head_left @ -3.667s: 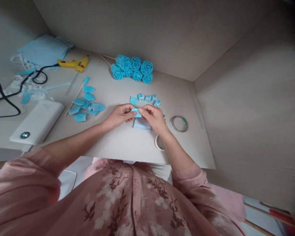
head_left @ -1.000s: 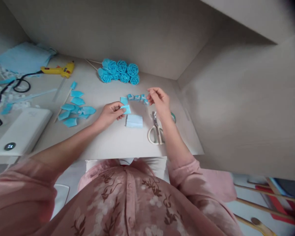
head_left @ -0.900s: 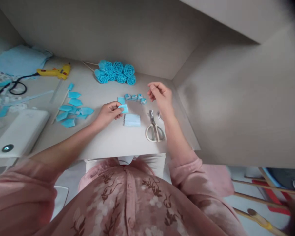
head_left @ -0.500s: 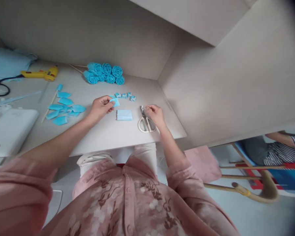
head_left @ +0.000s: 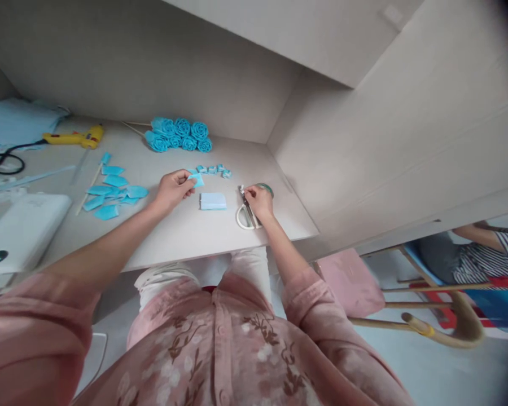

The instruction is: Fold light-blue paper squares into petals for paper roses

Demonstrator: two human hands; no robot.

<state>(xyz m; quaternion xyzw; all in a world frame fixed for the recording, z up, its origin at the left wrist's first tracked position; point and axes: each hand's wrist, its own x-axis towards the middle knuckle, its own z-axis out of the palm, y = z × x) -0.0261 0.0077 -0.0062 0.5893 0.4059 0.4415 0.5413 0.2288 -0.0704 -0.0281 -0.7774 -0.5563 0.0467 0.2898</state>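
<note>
My left hand (head_left: 173, 189) pinches a small blue paper square (head_left: 197, 180) between thumb and fingers, above the table. My right hand (head_left: 259, 202) is closed over a pair of scissors (head_left: 246, 217) with pale handle loops, its fingertips by the blades. A tiny white scrap (head_left: 242, 190) shows at the scissor tips, beside those fingertips; whether they grip it is too small to make out. Between my hands lies a pale blue folded stack (head_left: 213, 201). Several small blue-and-white rolled pieces (head_left: 213, 169) sit just behind it.
Several blue crepe roses (head_left: 182, 135) on sticks lie at the back. To the left are loose blue petals (head_left: 116, 192), a thin stick (head_left: 88, 189), a yellow glue gun (head_left: 74, 137) and a white power bank (head_left: 27, 231). A green-rimmed round object (head_left: 266, 189) is partly behind my right hand.
My right hand has moved left, over the scissors, its fingertips closer to the scrap at the blade tips. The green-rimmed object has come into view. My left hand still holds the blue square.
</note>
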